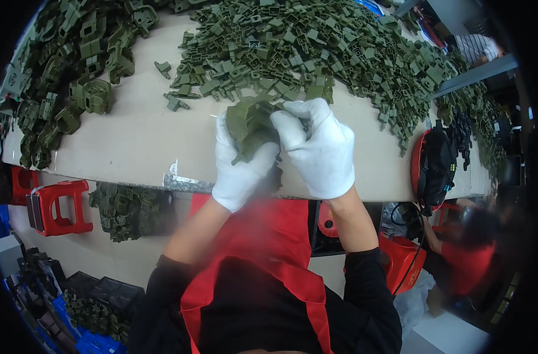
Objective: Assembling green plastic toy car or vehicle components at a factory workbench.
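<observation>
Both my hands wear white gloves and meet over the near edge of the table. My left hand [240, 168] is closed round an olive-green moulded plastic part [248, 125], holding it from below and the left. At the part's right side, my right hand [319, 144] has its thumb and fingers pinched together at the rim. Whether a smaller piece sits in that pinch is hidden by the glove. Beyond my hands spreads a large heap of small green plastic pieces [269, 50], with a few loose ones at its near edge.
Larger green parts [92, 47] pile up at the table's left. A black and red bag [435, 168] rests at the right edge. Red stools [59, 206] stand below the table on the left. Another person in red [469, 253] is low at the right; a striped sleeve [475, 48] shows far right.
</observation>
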The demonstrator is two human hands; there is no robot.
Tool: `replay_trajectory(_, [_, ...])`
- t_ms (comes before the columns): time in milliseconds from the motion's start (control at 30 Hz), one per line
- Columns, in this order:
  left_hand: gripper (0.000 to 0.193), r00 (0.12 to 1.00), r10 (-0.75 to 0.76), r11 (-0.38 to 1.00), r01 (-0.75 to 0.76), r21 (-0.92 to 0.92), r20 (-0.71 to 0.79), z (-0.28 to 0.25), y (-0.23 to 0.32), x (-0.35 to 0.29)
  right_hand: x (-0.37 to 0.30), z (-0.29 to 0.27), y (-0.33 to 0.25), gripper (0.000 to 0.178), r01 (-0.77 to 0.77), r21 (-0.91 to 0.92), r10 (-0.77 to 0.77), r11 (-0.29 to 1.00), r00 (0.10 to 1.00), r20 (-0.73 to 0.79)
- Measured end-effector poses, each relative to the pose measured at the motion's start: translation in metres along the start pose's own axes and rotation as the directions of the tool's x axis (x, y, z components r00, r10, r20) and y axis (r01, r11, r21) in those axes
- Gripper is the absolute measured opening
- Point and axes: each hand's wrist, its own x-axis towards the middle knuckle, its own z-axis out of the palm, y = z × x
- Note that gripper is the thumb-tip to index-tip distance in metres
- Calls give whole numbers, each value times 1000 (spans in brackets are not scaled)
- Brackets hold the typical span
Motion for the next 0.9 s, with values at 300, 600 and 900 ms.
replay_trajectory(300, [59, 995, 101, 992, -102, 74, 8, 1, -4, 11, 6, -4, -17, 15, 7, -205, 10, 979, 997, 81])
replay_trajectory(600, [58, 992, 122, 984, -121, 131, -4, 5, -12, 11, 13, 2, -3, 17, -23, -108, 27, 994, 999, 38])
replay_trajectory(900, [64, 947, 274, 848, -320, 422, 168, -3, -21, 18, 14, 7, 5, 12, -15, -83, 17, 996, 1000, 23])
